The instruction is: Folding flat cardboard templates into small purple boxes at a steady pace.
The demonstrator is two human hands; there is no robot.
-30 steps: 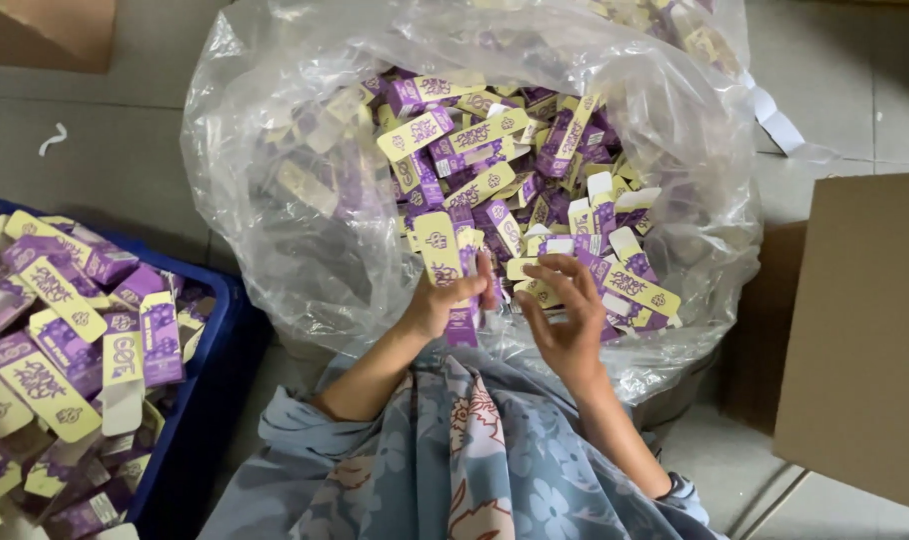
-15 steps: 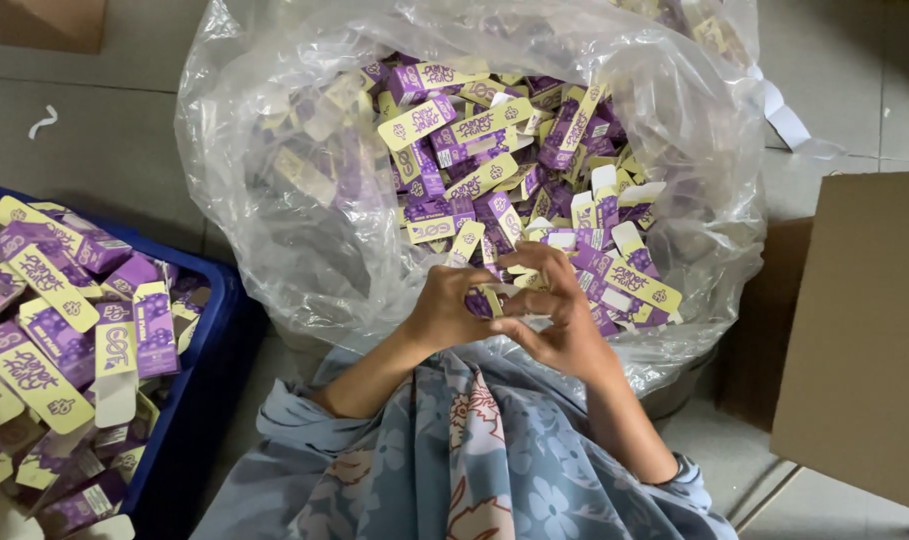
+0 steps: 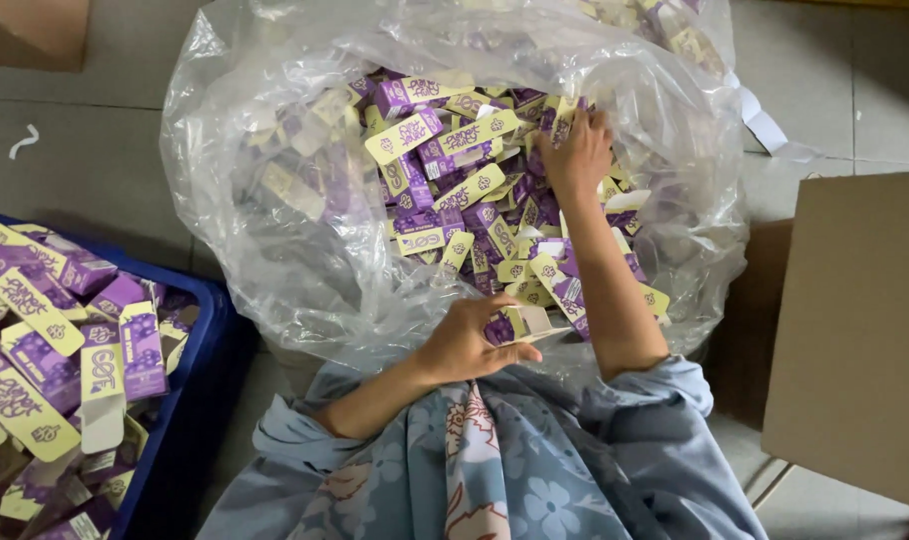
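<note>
A big clear plastic bag (image 3: 275, 150) in front of me is filled with several small purple and cream cartons (image 3: 445, 170). My left hand (image 3: 470, 345) grips one small carton (image 3: 520, 322) near the bag's front edge, just above my lap. My right hand (image 3: 575, 150) reaches deep into the bag and rests on the pile of cartons, fingers curled among them; whether it grips one is hidden.
A blue crate (image 3: 190, 400) at the left holds several folded purple and cream cartons (image 3: 45, 350). A brown cardboard box (image 3: 860, 330) stands at the right. Grey tiled floor (image 3: 85, 150) surrounds the bag. My flowered blue clothing (image 3: 495, 460) fills the bottom.
My two hands, together on one carton before, have separated. The right hand has reached up into the pile in the bag. The left hand keeps the carton near my lap.
</note>
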